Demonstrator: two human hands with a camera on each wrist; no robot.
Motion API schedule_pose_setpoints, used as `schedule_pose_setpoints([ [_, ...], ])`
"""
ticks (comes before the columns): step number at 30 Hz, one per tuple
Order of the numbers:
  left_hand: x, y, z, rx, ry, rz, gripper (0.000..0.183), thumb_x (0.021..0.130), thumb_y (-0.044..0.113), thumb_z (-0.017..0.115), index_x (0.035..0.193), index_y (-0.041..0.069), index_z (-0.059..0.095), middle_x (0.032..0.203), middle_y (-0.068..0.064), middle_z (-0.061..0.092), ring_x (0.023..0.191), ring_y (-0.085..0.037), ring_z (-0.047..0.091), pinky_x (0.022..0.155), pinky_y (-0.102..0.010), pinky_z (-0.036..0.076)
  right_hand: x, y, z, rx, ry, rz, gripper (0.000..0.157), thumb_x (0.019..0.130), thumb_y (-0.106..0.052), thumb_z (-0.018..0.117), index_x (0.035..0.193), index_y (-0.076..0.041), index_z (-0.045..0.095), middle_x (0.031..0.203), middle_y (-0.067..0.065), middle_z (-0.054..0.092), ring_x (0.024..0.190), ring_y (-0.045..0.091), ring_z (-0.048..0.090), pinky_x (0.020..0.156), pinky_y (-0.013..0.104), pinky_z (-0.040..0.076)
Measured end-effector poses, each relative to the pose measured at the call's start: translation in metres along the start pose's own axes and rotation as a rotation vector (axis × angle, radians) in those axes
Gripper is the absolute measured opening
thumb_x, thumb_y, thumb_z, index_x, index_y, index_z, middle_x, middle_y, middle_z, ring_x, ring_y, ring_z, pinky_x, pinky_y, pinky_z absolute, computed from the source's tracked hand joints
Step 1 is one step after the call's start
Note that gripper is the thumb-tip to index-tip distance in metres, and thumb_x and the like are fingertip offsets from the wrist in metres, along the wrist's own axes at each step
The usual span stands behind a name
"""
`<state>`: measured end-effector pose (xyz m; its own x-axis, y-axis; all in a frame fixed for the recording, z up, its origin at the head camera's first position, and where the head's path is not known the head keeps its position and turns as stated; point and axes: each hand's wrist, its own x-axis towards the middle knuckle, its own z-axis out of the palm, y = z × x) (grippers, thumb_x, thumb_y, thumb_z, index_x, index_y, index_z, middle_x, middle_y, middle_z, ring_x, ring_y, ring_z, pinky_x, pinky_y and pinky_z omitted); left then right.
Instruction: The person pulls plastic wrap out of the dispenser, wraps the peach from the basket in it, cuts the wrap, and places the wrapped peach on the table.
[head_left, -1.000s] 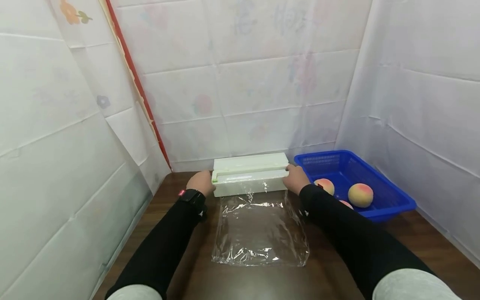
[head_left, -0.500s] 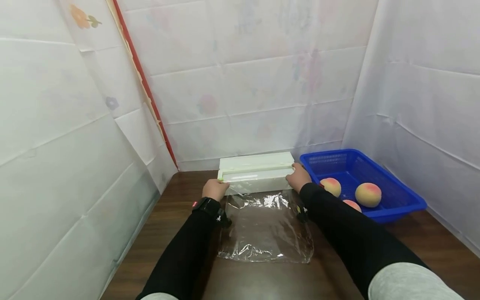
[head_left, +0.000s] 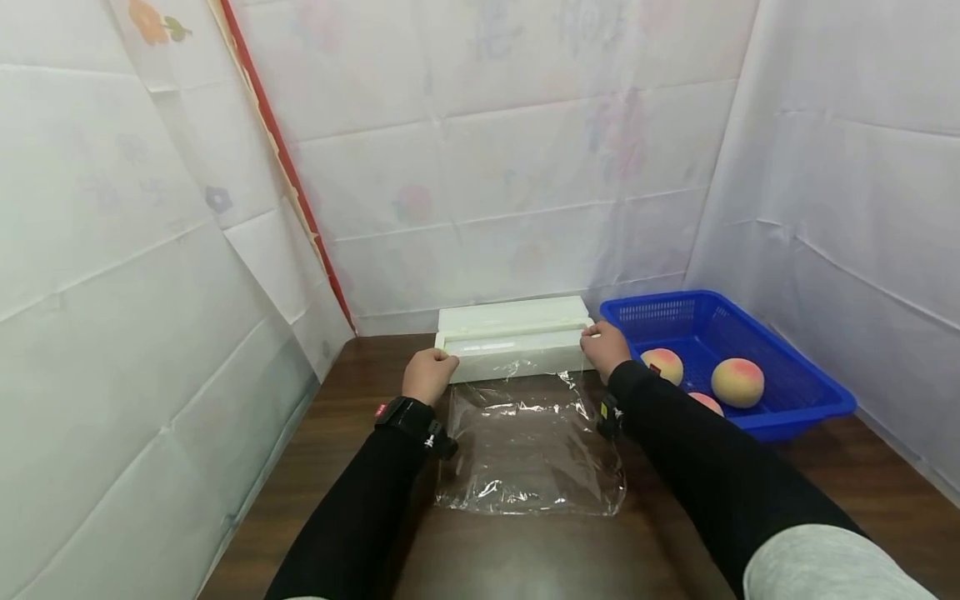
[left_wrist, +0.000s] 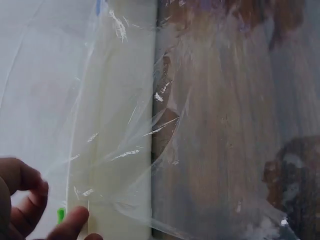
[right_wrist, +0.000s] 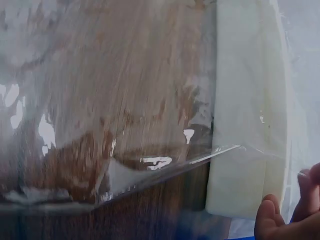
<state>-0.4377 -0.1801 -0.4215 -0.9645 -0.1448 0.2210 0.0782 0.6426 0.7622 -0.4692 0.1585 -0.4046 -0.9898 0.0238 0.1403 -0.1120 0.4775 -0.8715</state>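
A white plastic-wrap dispenser box (head_left: 517,360) with its lid (head_left: 513,314) raised lies at the back of the table. Clear plastic wrap (head_left: 532,450) runs from it over the tabletop toward the person. At the box's left end the left hand (head_left: 429,377) pinches the film with curled fingers; in the left wrist view folds run toward its fingertips (left_wrist: 40,186). The right hand (head_left: 606,348) pinches the film at the right end, and in the right wrist view a taut crease leads to its fingers (right_wrist: 306,187). A small green piece (left_wrist: 61,215) shows on the box edge.
A blue plastic basket (head_left: 795,375) stands right of the box, close to the right forearm. In it lie several peaches, one peach (head_left: 738,383) nearest the middle. White sheeting (head_left: 517,183) hangs behind and on both sides of the brown wooden table (head_left: 525,558).
The left hand first moves off the box's left end toward the person, drawing film, then rises slightly. The right hand shifts up a little at the right end. The camera view shifts slightly.
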Motion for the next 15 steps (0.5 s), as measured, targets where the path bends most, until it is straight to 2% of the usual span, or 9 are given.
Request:
schedule_pose_setpoints([
  [2,0.0,0.001,-0.002,-0.015,-0.015,0.014,0.028,0.099,0.026,0.06,0.077,0.009,0.063,0.069,0.0,0.045,0.07,-0.023,0.044,0.071,-0.038,0.036,-0.003,-0.004,-0.001,0.031,-0.002,-0.001,0.037,0.103,-0.013,0.046,0.133,0.006,0.056,0.141,0.027,0.054,0.104,0.033,0.046,0.087,0.041,0.039],
  [4,0.0,0.001,-0.004,-0.017,-0.034,0.018,0.026,0.097,0.026,0.059,0.078,0.009,0.063,0.07,0.001,0.045,0.071,-0.022,0.045,0.07,-0.037,0.036,-0.007,-0.008,-0.004,0.057,-0.016,-0.005,0.034,0.104,-0.014,0.045,0.13,0.004,0.056,0.139,0.026,0.053,0.104,0.033,0.045,0.087,0.041,0.038],
  [8,-0.002,0.001,-0.01,-0.034,-0.079,0.031,0.024,0.093,0.025,0.059,0.073,0.012,0.057,0.069,0.0,0.041,0.069,-0.022,0.042,0.069,-0.037,0.035,-0.028,-0.029,-0.009,0.124,0.003,-0.008,0.024,0.1,-0.011,0.045,0.115,0.003,0.057,0.121,0.018,0.056,0.095,0.028,0.044,0.079,0.033,0.036],
  [10,-0.002,-0.002,-0.012,-0.034,-0.109,0.052,0.026,0.092,0.024,0.059,0.069,0.015,0.051,0.068,0.001,0.038,0.067,-0.021,0.039,0.069,-0.035,0.034,-0.033,-0.036,-0.01,0.149,0.018,0.021,0.019,0.098,-0.008,0.045,0.109,0.003,0.056,0.111,0.014,0.055,0.093,0.026,0.044,0.076,0.029,0.036],
  [12,-0.002,-0.006,-0.014,-0.041,-0.15,0.072,0.028,0.093,0.023,0.059,0.068,0.016,0.048,0.067,0.002,0.036,0.066,-0.02,0.037,0.069,-0.035,0.034,-0.028,-0.031,-0.009,0.191,0.027,0.058,0.015,0.096,-0.006,0.046,0.104,0.002,0.056,0.104,0.012,0.053,0.093,0.027,0.045,0.075,0.029,0.037],
  [15,-0.003,-0.011,-0.019,-0.062,-0.196,0.102,0.03,0.094,0.022,0.059,0.067,0.016,0.048,0.069,0.003,0.038,0.067,-0.019,0.037,0.07,-0.034,0.034,-0.014,-0.009,-0.006,0.367,-0.024,0.056,0.007,0.094,-0.004,0.05,0.098,-0.001,0.055,0.106,0.012,0.052,0.099,0.028,0.047,0.083,0.034,0.044],
])
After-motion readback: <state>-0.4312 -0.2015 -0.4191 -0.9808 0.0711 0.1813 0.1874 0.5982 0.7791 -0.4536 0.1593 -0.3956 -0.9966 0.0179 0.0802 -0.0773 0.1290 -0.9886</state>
